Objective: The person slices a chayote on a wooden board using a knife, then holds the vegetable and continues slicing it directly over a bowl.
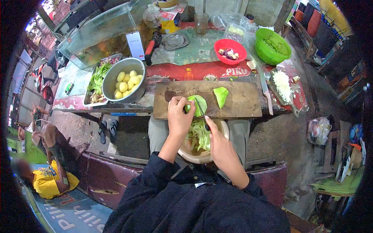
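Note:
On the wooden cutting board (241,103) lies a piece of pale green vegetable (201,104), perhaps cabbage or chayote. My left hand (180,116) presses its curled fingers on the left side of this piece. A knife (201,105) is gripped by its dark handle in my right hand (219,145), its blade against the piece. To the right on the board rests a second green wedge (221,96). Below the board edge, between my knees, a pale bowl (201,158) holds light green cut strips (199,136), partly hidden by my hands.
Left stand a metal pot (142,79) of peeled potatoes and a tray (93,103) of greens. Behind are a phone (135,46), a red bowl (243,46) and a green basin (281,58). Another knife (267,91) lies beside white shreds (281,84). A person in yellow (48,182) sits left.

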{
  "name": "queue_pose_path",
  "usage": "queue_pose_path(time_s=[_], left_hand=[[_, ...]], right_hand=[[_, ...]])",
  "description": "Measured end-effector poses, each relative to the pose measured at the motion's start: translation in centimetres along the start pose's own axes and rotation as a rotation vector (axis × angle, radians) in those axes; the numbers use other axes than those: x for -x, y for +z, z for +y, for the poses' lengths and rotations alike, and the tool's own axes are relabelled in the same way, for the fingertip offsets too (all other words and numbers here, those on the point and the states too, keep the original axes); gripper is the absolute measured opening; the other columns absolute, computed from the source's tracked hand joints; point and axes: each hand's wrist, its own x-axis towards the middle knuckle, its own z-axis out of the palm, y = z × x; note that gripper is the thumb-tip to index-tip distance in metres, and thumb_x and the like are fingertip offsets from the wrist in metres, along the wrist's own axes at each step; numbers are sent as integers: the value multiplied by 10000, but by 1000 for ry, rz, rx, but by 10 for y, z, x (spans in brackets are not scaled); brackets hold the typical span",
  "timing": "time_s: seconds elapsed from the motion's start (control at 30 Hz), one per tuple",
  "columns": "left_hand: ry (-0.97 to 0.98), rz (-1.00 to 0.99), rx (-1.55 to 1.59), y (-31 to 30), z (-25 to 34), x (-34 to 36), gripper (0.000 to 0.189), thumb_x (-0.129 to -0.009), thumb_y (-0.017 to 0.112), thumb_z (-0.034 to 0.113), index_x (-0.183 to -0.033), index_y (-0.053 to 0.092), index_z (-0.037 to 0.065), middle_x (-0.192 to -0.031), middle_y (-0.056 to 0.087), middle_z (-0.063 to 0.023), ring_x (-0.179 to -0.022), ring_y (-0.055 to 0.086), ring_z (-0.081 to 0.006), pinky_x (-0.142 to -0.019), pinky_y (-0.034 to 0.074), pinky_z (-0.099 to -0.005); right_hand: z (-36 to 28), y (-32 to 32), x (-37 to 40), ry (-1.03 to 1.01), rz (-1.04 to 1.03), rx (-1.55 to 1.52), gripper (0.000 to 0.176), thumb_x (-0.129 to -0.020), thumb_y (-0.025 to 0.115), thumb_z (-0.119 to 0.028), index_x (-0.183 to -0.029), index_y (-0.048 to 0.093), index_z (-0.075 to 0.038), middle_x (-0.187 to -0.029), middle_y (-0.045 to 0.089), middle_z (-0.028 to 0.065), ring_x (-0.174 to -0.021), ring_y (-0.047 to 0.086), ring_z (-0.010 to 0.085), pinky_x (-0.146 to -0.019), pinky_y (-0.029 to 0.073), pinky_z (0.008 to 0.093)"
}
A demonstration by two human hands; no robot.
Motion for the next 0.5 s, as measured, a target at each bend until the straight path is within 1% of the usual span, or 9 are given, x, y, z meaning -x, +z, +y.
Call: queue_pose_path(time_s=[0.03, 0.07, 0.13, 0.27, 0.33, 0.37, 0.43, 0.5], left_hand=[[-2, -1, -6, 0, 0, 0, 170, -850, 772, 149, -853, 648, 32, -979, 616, -138, -900, 598, -343, -792, 485, -454], [-4, -1, -7, 0, 0, 0, 170, -850, 772, 149, -853, 648, 32, -979, 616, -138, -900, 598, -343, -792, 485, -454], [-26, -11, -3, -2, 2, 0, 168, -846, 774, 145, -846, 649, 32, -972, 614, -136, -897, 597, -342, -791, 484, -452], [-40, -13, 10, -2, 4, 0, 172, -846, 773, 145, -846, 647, 29, -973, 614, -136, -897, 596, -341, -790, 484, -452], [-33, -5, -14, -2, 6, 0, 184, -850, 771, 94, -827, 606, 15, -951, 618, -122, -897, 609, -316, -773, 492, -425], [-35, -2, -16, -2, 5, 0, 184, -850, 771, 94, -827, 606, 15, -951, 618, -122, -897, 609, -316, -773, 492, -425], [-32, 6, -19, 0, 4, 0, 182, -847, 772, 87, -824, 606, 16, -948, 621, -119, -892, 607, -316, -774, 492, -426], [-35, 9, -24, 0, 4, 0, 176, -845, 771, 83, -826, 609, 17, -948, 622, -119, -893, 607, -318, -776, 492, -427]], right_hand=[[-3, -1, 0, 34, -43, 15, 642, -1002, 419, -57, -1595, 237, -221, -1071, 645, 310, -867, 669, 517, -764, 545, 595], [-2, 1, 0, 34, -44, 15, 642, -1002, 419, -57, -1595, 237, -221, -1071, 645, 310, -867, 669, 517, -764, 545, 595], [1, 6, 2, 2, -7, 35, 649, -996, 431, -55, -1595, 240, -217, -1029, 644, 301, -854, 673, 511, -752, 545, 601], [2, 11, 2, -41, 30, 36, 662, -989, 438, -50, -1598, 233, -209, -992, 648, 295, -823, 674, 507, -736, 548, 595], [3, 17, -1, -5, 21, 19, 677, -978, 450, -47, -1598, 230, -206, -952, 656, 293, -788, 675, 496, -703, 549, 591], [6, 22, -4, -8, 19, 20, 677, -978, 450, -47, -1598, 230, -206, -952, 656, 293, -788, 675, 496, -703, 549, 591], [10, 32, -10, -4, 58, 54, 688, -967, 461, -40, -1598, 228, -182, -896, 666, 283, -779, 679, 482, -702, 547, 585], [10, 34, -18, 11, 35, 70, 696, -955, 470, -31, -1595, 230, -165, -879, 670, 277, -784, 680, 476, -712, 545, 583]])
